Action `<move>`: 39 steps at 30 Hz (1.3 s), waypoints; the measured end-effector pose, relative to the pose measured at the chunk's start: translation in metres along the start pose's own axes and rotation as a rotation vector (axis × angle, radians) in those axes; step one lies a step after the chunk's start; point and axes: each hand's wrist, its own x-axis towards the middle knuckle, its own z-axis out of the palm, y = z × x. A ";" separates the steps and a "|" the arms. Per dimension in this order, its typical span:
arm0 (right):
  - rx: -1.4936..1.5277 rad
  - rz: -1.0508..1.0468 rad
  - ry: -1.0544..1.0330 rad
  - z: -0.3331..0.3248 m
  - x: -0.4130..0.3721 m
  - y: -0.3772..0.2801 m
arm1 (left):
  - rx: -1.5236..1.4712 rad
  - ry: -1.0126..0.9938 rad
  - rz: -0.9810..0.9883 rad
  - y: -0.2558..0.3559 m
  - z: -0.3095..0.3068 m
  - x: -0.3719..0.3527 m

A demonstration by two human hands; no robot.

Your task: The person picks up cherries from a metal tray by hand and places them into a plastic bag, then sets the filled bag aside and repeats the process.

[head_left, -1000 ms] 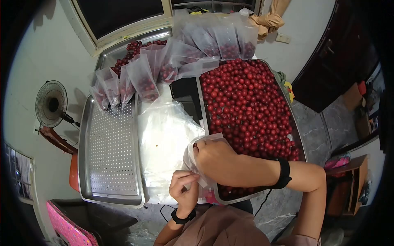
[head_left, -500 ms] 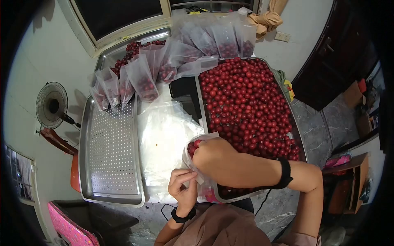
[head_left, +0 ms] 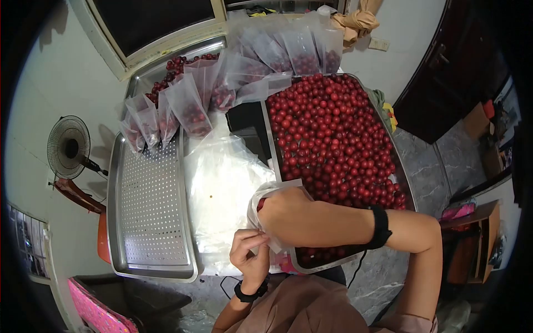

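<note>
A clear plastic bag (head_left: pixel 256 195) is held with its mouth toward the right, above the near edge of the fruit tray. The thumb and fingers of my left hand (head_left: pixel 250 251) pinch the bag's lower edge. My right hand (head_left: pixel 286 217) reaches into the mouth of the bag, palm turned away and fingers hidden by the plastic. A bit of red fruit (head_left: pixel 261 203) shows beside its knuckles. Under my right forearm lies a large metal tray (head_left: pixel 270 139) heaped with small, round, dark red fruits (head_left: pixel 333 139).
Several filled clear bags (head_left: pixel 191 108) stand along the back and left. A perforated metal tray (head_left: pixel 150 205) lies at left, beside a pile of flat plastic bags (head_left: pixel 222 172). A black device (head_left: pixel 247 125) sits between the trays. A fan (head_left: pixel 69 144) stands at far left.
My right hand has pushed slightly deeper into the bag, and less red fruit shows at its fingers. My left hand keeps its pinch on the bag. The view has shifted slightly.
</note>
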 end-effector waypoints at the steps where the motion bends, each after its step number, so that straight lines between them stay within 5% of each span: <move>1: 0.004 0.001 -0.001 -0.010 -0.009 0.004 | 0.001 -0.002 -0.003 -0.001 -0.001 0.000; 4: 0.050 -0.263 0.175 -0.020 -0.032 0.020 | 0.007 0.009 -0.007 -0.004 -0.003 0.001; 6: 0.245 -0.188 0.429 -0.022 -0.035 0.025 | -0.007 0.022 -0.010 -0.005 -0.005 0.002; 13: 0.364 0.034 0.741 -0.034 -0.054 0.056 | -0.021 0.039 -0.042 -0.004 -0.005 0.002; 17: 0.456 0.042 0.419 0.001 -0.044 0.077 | -0.040 0.090 -0.078 -0.005 -0.005 0.001; 24: 0.573 -0.050 0.506 0.025 -0.020 0.078 | -0.029 0.038 -0.047 -0.003 -0.005 0.002; 27: 0.405 -0.171 0.620 0.035 -0.018 0.080 | -0.018 0.082 -0.063 -0.007 -0.004 -0.002; 32: 0.464 -0.012 0.542 0.044 -0.031 0.081 | -0.026 0.060 -0.092 -0.006 -0.006 -0.002; 39: 0.281 0.320 0.761 0.051 -0.048 0.171 | -0.035 0.077 -0.094 -0.009 -0.006 -0.002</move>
